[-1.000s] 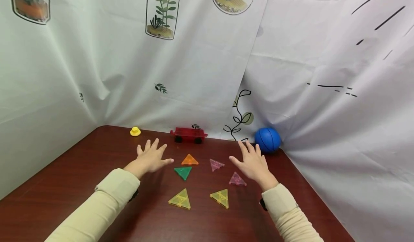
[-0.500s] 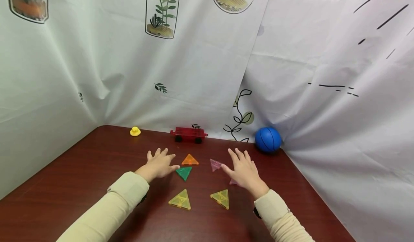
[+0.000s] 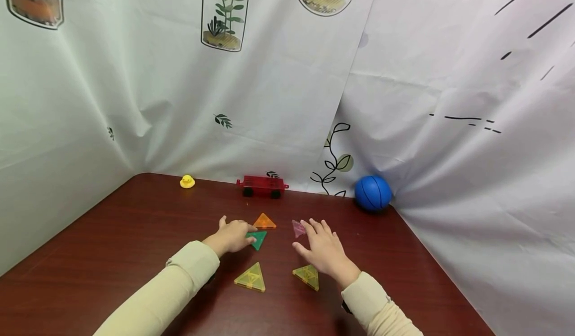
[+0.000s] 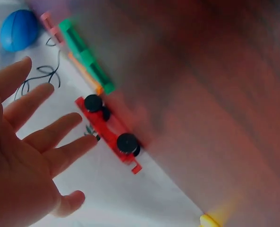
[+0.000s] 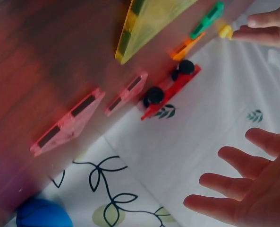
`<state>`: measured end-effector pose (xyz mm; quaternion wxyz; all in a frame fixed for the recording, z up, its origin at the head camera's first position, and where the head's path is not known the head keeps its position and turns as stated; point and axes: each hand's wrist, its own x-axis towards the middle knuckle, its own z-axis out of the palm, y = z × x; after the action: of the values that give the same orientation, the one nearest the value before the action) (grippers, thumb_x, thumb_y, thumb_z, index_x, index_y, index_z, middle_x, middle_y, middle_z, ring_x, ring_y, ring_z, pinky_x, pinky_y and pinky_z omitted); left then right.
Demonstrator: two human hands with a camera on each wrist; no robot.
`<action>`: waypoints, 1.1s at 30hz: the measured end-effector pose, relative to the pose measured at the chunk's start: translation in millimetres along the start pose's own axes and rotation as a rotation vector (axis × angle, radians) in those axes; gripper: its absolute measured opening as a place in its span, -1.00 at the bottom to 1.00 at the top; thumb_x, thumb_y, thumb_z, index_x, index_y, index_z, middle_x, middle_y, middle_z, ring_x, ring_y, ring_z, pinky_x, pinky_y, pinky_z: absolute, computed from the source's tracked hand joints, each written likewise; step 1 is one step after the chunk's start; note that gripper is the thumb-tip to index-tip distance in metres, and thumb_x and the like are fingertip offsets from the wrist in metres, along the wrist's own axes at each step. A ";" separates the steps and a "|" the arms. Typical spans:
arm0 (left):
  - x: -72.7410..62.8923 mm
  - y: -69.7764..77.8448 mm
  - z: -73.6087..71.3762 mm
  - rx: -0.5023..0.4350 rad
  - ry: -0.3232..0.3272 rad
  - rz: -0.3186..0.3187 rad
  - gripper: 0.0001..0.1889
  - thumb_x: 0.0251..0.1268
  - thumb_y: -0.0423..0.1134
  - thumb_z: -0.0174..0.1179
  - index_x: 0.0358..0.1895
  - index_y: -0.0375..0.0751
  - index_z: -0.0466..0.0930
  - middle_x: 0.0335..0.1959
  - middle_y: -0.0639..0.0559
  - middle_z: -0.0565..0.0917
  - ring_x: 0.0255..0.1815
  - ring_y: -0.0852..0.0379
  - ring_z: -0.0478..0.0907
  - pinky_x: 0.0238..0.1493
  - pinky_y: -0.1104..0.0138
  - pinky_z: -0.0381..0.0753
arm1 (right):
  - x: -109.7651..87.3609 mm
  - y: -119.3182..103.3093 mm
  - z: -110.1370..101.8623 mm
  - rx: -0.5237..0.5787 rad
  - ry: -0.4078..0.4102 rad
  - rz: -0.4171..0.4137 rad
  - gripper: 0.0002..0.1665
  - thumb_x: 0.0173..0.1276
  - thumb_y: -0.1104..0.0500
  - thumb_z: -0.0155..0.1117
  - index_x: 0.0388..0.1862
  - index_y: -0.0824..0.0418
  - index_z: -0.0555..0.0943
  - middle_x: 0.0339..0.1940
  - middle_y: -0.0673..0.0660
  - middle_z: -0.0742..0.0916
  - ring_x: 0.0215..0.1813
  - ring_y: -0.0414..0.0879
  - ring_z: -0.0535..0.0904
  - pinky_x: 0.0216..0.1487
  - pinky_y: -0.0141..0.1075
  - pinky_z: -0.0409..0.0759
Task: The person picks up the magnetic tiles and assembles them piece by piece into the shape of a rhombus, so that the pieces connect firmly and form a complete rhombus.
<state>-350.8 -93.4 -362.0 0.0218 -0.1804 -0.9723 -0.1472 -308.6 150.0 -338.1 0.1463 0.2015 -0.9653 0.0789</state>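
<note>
In the head view my left hand [image 3: 232,236] is over the left edge of the green triangular magnetic tile [image 3: 258,239], its thumb and a finger overlapping that tile. The left wrist view shows its fingers [image 4: 64,125] spread, apart from the tile. Just behind lies an orange triangular tile [image 3: 265,221]. My right hand [image 3: 325,248] hovers with fingers extended, partly covering a pink triangular tile [image 3: 298,228]. A second pink tile [image 5: 69,125] appears in the right wrist view; the right hand hides it from the head view. Neither hand holds anything.
Two yellow triangular tiles [image 3: 251,278] lie nearer on the brown table [image 3: 112,256]. Along the back stand a yellow rubber duck [image 3: 187,181], a red wheeled toy car base [image 3: 263,186] and a blue ball [image 3: 373,193]. A white printed curtain [image 3: 269,86] hangs behind.
Both hands have moved inward and lower, the left to the green tile and the right over the pink tiles, covering one of them. The tiles have not visibly moved.
</note>
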 end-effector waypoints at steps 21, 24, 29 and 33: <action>20.0 10.6 16.4 0.023 -0.144 0.049 -0.68 0.05 -0.12 0.20 -0.07 -0.05 0.58 -0.04 -0.05 0.50 0.07 -0.09 0.31 0.06 0.03 0.20 | -8.3 -25.2 23.2 -0.058 -0.097 -0.147 -0.31 0.22 -0.18 0.00 0.18 0.26 0.34 0.12 0.20 0.45 0.19 0.11 0.26 0.09 -0.06 0.25; 21.7 10.9 15.9 0.011 -0.169 0.025 -0.64 0.02 -0.11 0.23 -0.05 -0.05 0.56 -0.01 -0.10 0.47 0.07 -0.09 0.30 0.02 0.05 0.28 | -10.0 -29.6 26.4 -0.077 -0.106 -0.185 -0.33 0.22 -0.16 0.01 0.17 0.26 0.35 0.10 0.19 0.46 0.15 0.09 0.31 0.08 -0.13 0.28; 23.3 12.6 15.4 -0.010 -0.186 0.015 -0.61 -0.01 -0.14 0.26 -0.03 -0.07 0.55 0.00 -0.09 0.48 0.06 -0.10 0.32 -0.02 0.06 0.33 | -13.6 -40.3 30.6 -0.067 -0.136 -0.242 -0.40 0.21 -0.11 0.05 0.13 0.23 0.39 0.04 0.15 0.51 0.08 -0.01 0.40 -0.06 -0.18 0.42; 23.2 12.4 15.6 0.000 -0.180 0.022 -0.63 0.01 -0.16 0.25 -0.04 -0.08 0.55 -0.04 -0.10 0.50 0.03 -0.09 0.35 -0.04 0.09 0.35 | -15.6 -49.9 32.9 -0.047 -0.199 -0.328 -0.49 0.23 -0.06 0.06 0.07 0.20 0.46 -0.04 0.08 0.56 0.00 -0.13 0.45 -0.14 -0.27 0.46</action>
<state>-367.9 -69.8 -371.2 -0.0641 -0.2038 -0.9682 -0.1301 -282.6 103.6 -369.4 0.0658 0.3592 -0.9309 0.0114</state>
